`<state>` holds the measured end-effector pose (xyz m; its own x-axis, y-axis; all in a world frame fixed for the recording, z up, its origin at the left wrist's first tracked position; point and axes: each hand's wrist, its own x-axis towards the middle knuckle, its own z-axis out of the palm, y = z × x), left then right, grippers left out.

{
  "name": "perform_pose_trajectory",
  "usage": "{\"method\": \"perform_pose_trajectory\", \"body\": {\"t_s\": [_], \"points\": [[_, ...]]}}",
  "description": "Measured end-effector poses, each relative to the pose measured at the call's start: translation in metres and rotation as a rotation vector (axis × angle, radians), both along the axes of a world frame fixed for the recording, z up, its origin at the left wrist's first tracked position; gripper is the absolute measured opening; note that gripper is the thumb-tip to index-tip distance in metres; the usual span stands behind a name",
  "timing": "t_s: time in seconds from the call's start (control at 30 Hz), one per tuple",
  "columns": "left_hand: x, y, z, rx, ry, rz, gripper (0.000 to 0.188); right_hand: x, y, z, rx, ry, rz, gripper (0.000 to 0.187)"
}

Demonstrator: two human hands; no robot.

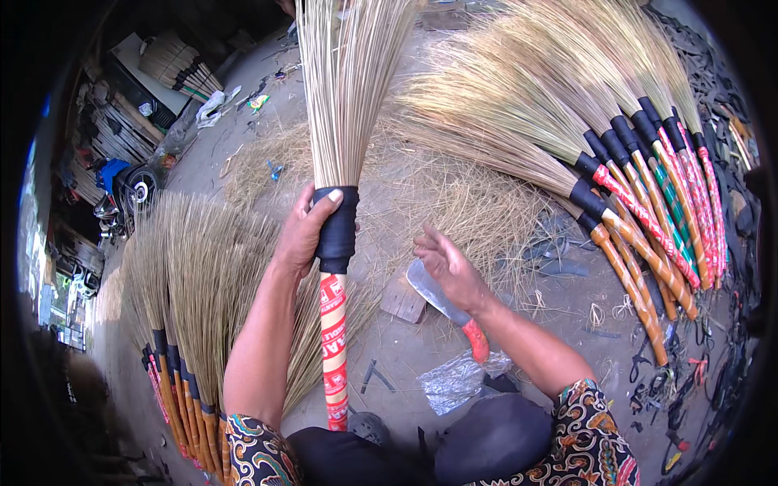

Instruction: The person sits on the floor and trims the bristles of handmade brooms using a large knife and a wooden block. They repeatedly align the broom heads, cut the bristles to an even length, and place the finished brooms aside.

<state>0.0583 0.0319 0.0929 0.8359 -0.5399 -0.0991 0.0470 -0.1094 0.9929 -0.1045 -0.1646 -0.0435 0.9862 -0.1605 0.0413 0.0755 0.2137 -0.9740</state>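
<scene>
My left hand is wrapped round the black binding of a grass broom. The broom stands nearly upright, bristles up, its red-and-cream wrapped handle reaching down toward my legs. To the right of the broom, my right hand is raised with its fingers stretched out and nothing in it. Below that hand lies a large knife with a red handle, partly hidden by my wrist. A small wooden block rests on the floor beside the blade.
Several brooms with orange, red and green handles lie fanned at the right. Another group of brooms stands at the left. Loose straw litters the floor ahead. Crumpled clear plastic sits near my knees, and black strips lie at the lower right.
</scene>
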Motion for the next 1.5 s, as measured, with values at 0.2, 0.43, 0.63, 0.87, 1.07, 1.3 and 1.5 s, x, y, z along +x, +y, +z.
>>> {"method": "perform_pose_trajectory", "body": {"t_s": [0.2, 0.43, 0.63, 0.87, 1.07, 1.3, 1.5], "points": [[-0.039, 0.039, -0.066, 0.164, 0.361, -0.319, 0.091, 0.083, 0.010, 0.011, 0.691, -0.202, -0.108, 0.117], [-0.011, -0.036, -0.072, 0.382, 0.014, -0.342, 0.101, 0.029, 0.091, -0.034, 0.644, -0.096, -0.164, 0.091], [0.006, -0.102, -0.056, 0.640, -0.066, -0.357, 0.065, -0.027, 0.137, -0.048, 0.144, -0.046, 0.099, 0.082], [-0.006, -0.068, -0.087, 1.087, -0.133, -0.546, 0.052, 0.029, 0.044, -0.041, 0.403, 0.306, 0.006, 0.105], [-0.074, 0.003, -0.100, 1.149, 0.071, -0.774, 0.050, 0.066, -0.022, -0.048, 0.757, 0.329, -0.283, 0.050], [-0.117, 0.035, -0.173, 0.980, -0.251, -0.483, 0.045, -0.021, 0.090, -0.104, 0.032, 0.344, 0.068, 0.066], [-0.075, 0.076, -0.248, 1.015, -0.158, -0.405, 0.064, -0.082, 0.013, -0.162, -1.161, 0.583, -0.028, 0.063]]}}
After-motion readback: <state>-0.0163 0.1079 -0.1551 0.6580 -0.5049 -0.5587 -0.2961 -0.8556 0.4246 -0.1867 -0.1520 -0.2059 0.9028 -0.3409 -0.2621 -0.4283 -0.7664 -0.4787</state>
